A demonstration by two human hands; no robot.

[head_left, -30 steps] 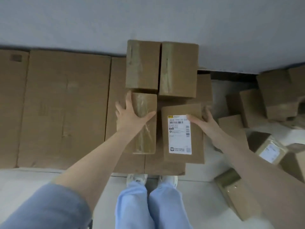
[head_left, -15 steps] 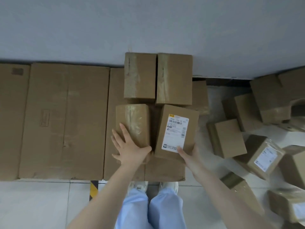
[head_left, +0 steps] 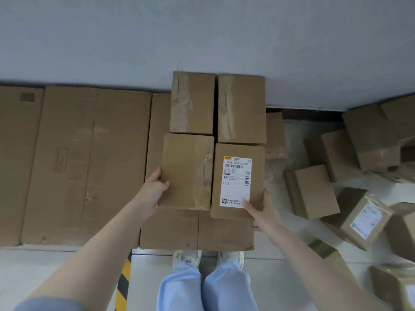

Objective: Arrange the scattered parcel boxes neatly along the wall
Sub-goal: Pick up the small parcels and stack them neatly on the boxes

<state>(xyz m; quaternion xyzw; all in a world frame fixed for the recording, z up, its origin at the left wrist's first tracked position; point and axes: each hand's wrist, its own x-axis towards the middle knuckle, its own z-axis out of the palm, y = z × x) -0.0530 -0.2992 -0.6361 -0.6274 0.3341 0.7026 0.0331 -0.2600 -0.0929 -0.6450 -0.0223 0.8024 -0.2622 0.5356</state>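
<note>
Where the grey wall (head_left: pixel 202 30) meets the floor (head_left: pixel 148 270), flat cartons (head_left: pixel 85 164) lie side by side along it on my left. Straight ahead a wide carton (head_left: pixel 195 230) lies on the floor, carrying four smaller boxes in two rows. The back boxes (head_left: pixel 193 102) stand side by side against the wall, with a narrow dark gap between them. Just in front of them sit the plain box (head_left: pixel 187 171) on the left and the labelled box (head_left: pixel 258 171) on the right, close beside each other along their long sides. On my right, loose boxes (head_left: pixel 314 191) lie scattered at all angles on the floor, apart from the stack.

My left hand (head_left: pixel 155 189) grasps the plain box at its near left edge, thumb on top and fingers curled round the side. My right hand (head_left: pixel 262 212) grasps the labelled box at its near right corner. The thumb presses on the corner of the white label (head_left: pixel 235 191), and the fingers are hidden below. A yellow-and-black stripe (head_left: pixel 123 283) runs across the floor beside my left arm.
</note>
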